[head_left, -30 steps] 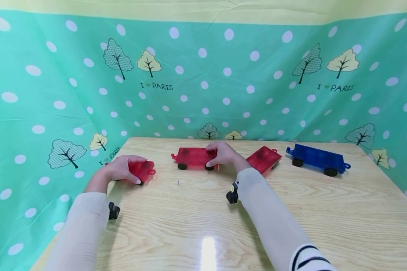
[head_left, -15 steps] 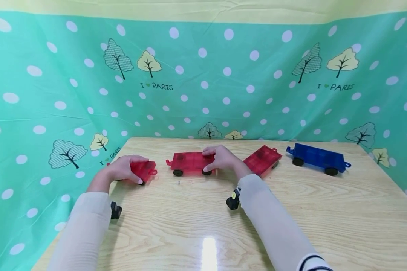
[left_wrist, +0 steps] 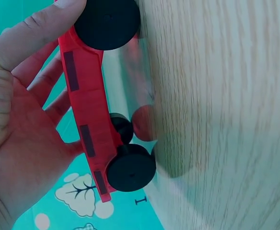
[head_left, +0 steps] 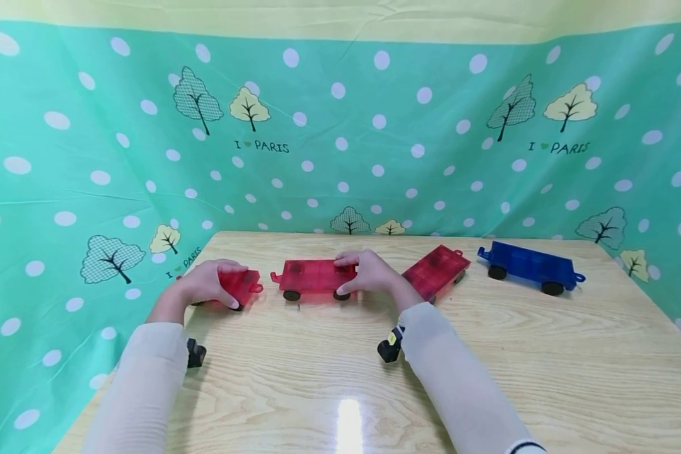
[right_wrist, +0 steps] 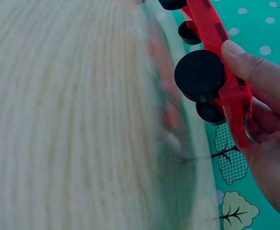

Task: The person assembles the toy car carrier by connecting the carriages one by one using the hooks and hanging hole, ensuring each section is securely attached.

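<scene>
left hand (head_left: 207, 282): apparently grips red wagon (head_left: 241, 285) | right hand (head_left: 369, 275): grips second red wagon (head_left: 312, 275)

Red wagons (head_left: 312, 276), black wheels (left_wrist: 133, 168), blue wagon (head_left: 529, 263), white-dotted teal curtain (head_left: 340, 180)

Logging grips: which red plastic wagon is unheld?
The diagonal red wagon beside the blue plastic wagon; left hand and right hand hold the other red wagons.
</scene>
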Action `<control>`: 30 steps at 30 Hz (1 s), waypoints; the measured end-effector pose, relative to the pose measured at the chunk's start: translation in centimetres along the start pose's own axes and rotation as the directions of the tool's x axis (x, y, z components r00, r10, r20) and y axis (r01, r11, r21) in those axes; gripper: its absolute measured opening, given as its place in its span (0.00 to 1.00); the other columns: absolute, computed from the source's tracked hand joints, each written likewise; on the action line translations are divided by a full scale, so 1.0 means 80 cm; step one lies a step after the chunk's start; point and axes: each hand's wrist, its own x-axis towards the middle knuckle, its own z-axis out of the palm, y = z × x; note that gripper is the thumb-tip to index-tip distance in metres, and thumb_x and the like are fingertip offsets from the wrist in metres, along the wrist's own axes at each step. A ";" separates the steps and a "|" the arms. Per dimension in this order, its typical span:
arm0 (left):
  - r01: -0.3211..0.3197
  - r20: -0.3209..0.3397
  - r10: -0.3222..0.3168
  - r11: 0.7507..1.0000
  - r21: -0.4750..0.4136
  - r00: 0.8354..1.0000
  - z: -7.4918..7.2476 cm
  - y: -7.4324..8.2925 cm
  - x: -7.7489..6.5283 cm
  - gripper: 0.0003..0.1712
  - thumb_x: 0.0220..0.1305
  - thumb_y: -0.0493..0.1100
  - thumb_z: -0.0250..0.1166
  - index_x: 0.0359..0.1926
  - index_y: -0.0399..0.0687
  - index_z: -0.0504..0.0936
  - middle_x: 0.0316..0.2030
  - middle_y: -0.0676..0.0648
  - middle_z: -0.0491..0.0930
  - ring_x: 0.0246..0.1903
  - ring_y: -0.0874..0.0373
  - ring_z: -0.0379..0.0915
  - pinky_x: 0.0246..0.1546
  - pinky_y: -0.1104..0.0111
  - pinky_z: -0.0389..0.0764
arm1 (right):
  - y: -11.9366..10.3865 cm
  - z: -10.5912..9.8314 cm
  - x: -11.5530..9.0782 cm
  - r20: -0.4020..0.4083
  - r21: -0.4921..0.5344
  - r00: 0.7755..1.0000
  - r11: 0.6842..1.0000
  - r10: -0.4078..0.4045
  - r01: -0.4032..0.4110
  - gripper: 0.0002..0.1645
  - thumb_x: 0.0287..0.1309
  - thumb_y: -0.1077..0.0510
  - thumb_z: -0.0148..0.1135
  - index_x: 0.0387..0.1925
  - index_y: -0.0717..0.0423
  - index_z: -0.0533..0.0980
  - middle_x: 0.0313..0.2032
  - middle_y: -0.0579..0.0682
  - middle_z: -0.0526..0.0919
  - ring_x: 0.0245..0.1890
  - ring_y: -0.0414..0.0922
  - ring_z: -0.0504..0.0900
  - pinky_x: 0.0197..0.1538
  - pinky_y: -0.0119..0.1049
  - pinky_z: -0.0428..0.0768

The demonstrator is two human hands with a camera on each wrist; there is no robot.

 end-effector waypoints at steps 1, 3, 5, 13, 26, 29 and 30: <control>-0.001 -0.001 0.001 1.000 0.006 1.000 0.000 0.000 0.000 0.50 0.40 0.45 0.82 0.67 0.41 0.72 0.64 0.34 0.67 0.62 0.35 0.59 0.54 0.49 0.75 | 0.001 0.001 -0.001 0.003 0.009 1.000 1.000 0.002 -0.002 0.37 0.44 0.56 0.80 0.59 0.53 0.78 0.66 0.46 0.71 0.71 0.47 0.59 0.64 0.40 0.67; -0.009 -0.003 0.009 1.000 0.016 1.000 0.001 0.001 0.000 0.50 0.40 0.45 0.82 0.66 0.41 0.72 0.64 0.33 0.67 0.62 0.34 0.59 0.54 0.48 0.74 | 0.001 0.004 -0.004 0.007 0.025 1.000 1.000 0.007 -0.007 0.37 0.44 0.56 0.80 0.59 0.52 0.78 0.67 0.46 0.70 0.71 0.47 0.58 0.60 0.40 0.69; -0.009 -0.006 0.009 1.000 0.016 1.000 0.002 0.002 0.001 0.50 0.40 0.45 0.82 0.66 0.41 0.72 0.64 0.33 0.66 0.63 0.34 0.58 0.55 0.48 0.74 | 0.001 0.007 -0.006 0.009 0.036 1.000 0.999 0.009 -0.009 0.37 0.43 0.57 0.80 0.59 0.53 0.78 0.67 0.45 0.70 0.71 0.46 0.58 0.59 0.39 0.70; 0.000 -0.009 0.000 1.000 0.011 1.000 0.004 0.003 0.001 0.50 0.40 0.44 0.82 0.66 0.40 0.71 0.65 0.33 0.66 0.63 0.34 0.57 0.54 0.48 0.75 | 0.003 0.013 -0.011 0.013 0.050 1.000 0.999 0.006 -0.007 0.37 0.42 0.57 0.81 0.58 0.53 0.79 0.65 0.43 0.72 0.70 0.45 0.60 0.64 0.40 0.69; -0.001 -0.032 0.002 1.000 0.026 0.999 0.004 0.002 -0.003 0.50 0.40 0.46 0.82 0.66 0.39 0.72 0.64 0.32 0.66 0.62 0.33 0.58 0.55 0.48 0.74 | 0.007 0.023 -0.013 0.002 0.087 0.999 0.995 0.041 -0.041 0.37 0.41 0.57 0.81 0.57 0.50 0.80 0.65 0.40 0.72 0.70 0.45 0.60 0.58 0.36 0.74; 0.000 -0.039 0.001 1.000 0.021 0.999 0.004 0.002 -0.003 0.49 0.40 0.46 0.82 0.65 0.39 0.73 0.63 0.32 0.67 0.63 0.34 0.58 0.54 0.47 0.74 | 0.007 0.023 -0.013 -0.004 0.095 0.999 0.995 0.044 -0.044 0.37 0.41 0.58 0.81 0.57 0.50 0.80 0.65 0.40 0.72 0.70 0.44 0.60 0.56 0.36 0.74; 0.000 -0.040 0.001 1.000 0.022 0.999 0.004 0.001 -0.004 0.49 0.40 0.46 0.82 0.65 0.39 0.73 0.63 0.32 0.67 0.63 0.34 0.58 0.54 0.48 0.74 | 0.007 0.023 -0.013 -0.005 0.095 0.999 0.994 0.047 -0.046 0.36 0.41 0.58 0.81 0.57 0.50 0.80 0.65 0.40 0.72 0.70 0.44 0.60 0.56 0.36 0.74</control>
